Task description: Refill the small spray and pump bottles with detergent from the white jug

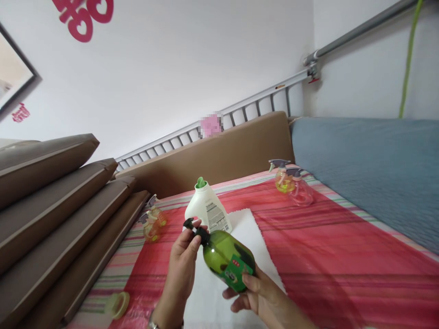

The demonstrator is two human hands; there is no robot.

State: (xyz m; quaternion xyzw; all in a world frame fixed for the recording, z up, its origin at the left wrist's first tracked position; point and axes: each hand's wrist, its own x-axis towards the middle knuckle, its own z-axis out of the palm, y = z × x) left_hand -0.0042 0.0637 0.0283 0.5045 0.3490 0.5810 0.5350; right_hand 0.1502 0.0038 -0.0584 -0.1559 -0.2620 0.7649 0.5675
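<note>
A green pump bottle with a black pump top is held tilted in both hands, its head toward the upper left. The fingers of my left hand are closed round the pump's black collar. Lower down, my right hand grips the base of the bottle near its green label. Just behind stands a white detergent bottle, upright, with a green spout in its uncapped neck. Beneath both lies a white cloth. A pale green cap rests at the lower left.
Two spray bottles stand at the left, and a yellow spray bottle with a pink spray bottle at the back right. Stacked brown cushions border the left side; a blue-covered surface borders the right. Red sheeting covers the striped cloth.
</note>
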